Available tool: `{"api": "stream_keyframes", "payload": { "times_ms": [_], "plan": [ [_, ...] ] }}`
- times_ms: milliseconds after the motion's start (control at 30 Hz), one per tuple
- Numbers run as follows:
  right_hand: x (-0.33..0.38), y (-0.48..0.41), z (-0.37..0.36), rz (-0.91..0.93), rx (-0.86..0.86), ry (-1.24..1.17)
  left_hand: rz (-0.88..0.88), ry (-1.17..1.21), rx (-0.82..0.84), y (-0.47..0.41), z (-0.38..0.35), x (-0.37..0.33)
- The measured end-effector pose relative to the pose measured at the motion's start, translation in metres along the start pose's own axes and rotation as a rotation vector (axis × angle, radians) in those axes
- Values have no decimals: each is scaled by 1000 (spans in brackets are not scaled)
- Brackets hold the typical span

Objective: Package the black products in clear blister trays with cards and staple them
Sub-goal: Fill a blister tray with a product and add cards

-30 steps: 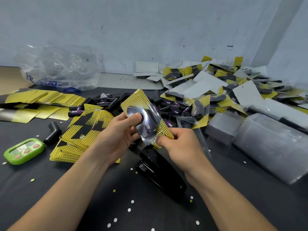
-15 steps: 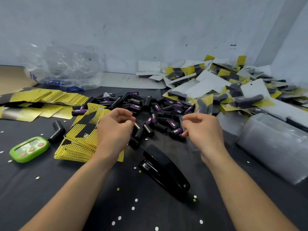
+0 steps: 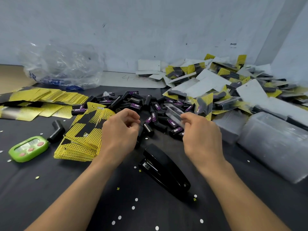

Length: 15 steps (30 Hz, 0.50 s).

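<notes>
Where products (image 3: 133,104) pile, one stapler (image 3: 165,170) (black).

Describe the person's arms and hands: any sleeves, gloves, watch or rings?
The left hand and right hand are bare: no gloves, no rings visible. No watch or band on either wrist. Both forearms are uncovered to the frame's edge; no sleeve shows.

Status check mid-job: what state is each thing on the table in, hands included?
Left hand: fingers curled, grip unclear.
Right hand: pinches clear blister tray.
Stapler: closed, lying untouched.
Black products: loose, unpacked pile.
Cards: fanned stack.
Finished packs: heaped by wall.
Timer: face up, display unreadable.
</notes>
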State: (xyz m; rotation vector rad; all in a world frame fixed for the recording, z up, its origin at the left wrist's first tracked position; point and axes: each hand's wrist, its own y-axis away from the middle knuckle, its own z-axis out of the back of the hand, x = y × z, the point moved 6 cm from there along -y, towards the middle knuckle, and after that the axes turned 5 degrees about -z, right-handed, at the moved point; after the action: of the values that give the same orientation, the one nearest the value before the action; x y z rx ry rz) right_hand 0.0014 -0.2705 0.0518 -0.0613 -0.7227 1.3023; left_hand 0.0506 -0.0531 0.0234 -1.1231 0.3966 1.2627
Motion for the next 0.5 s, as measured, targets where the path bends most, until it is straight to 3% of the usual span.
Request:
{"api": "stream_keyframes", "payload": {
  "times_ms": [133, 200, 300, 400, 467, 500],
  "plan": [
    [10, 3, 0, 26, -44, -436, 285, 653, 187, 8, -24, 2],
    [17, 6, -8, 54, 12, -522, 371, 818, 356, 15, -41, 0],
    [25, 8, -22, 91, 172, -595, 370, 890, 500, 21, -54, -3],
    [28, 4, -29, 7, 321, -823, 409, 882, 437, 17, -52, 2],
    [21, -3, -29, -68, 273, -873, 443, 880, 353, 13, -48, 8],
    [15, -6, -27, -83, 229, -765, 452, 890, 331, 10, -47, 10]
  ]
}}
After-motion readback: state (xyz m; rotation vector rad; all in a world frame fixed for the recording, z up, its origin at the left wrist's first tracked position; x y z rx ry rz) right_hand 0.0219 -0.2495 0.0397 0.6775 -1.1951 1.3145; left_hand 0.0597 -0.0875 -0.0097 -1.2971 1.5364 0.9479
